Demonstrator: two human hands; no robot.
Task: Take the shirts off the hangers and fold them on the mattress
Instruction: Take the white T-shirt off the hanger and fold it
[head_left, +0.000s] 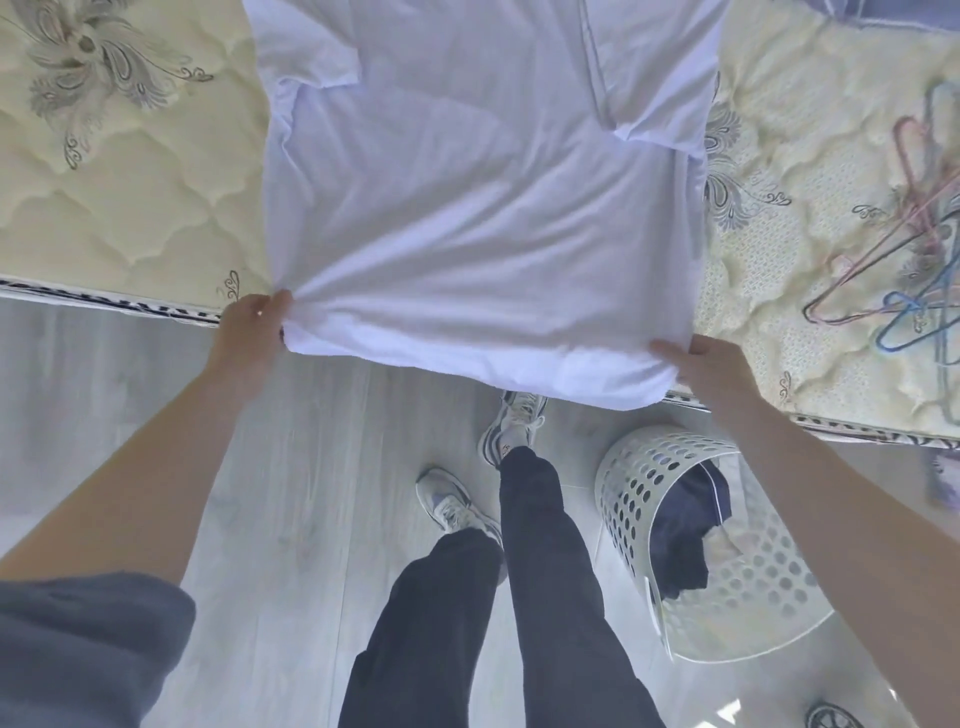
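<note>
Head view: left hand (257, 326) and right hand (712, 370), fingers (278, 307) in pinch on hem of white shirt (483, 208)

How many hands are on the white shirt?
2. The left hand pinches the white shirt at its left hem corner; the right hand holds the right hem corner.

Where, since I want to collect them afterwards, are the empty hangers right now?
In the head view the hangers lie in a pile on the mattress at the far right, beside the white shirt.
</note>
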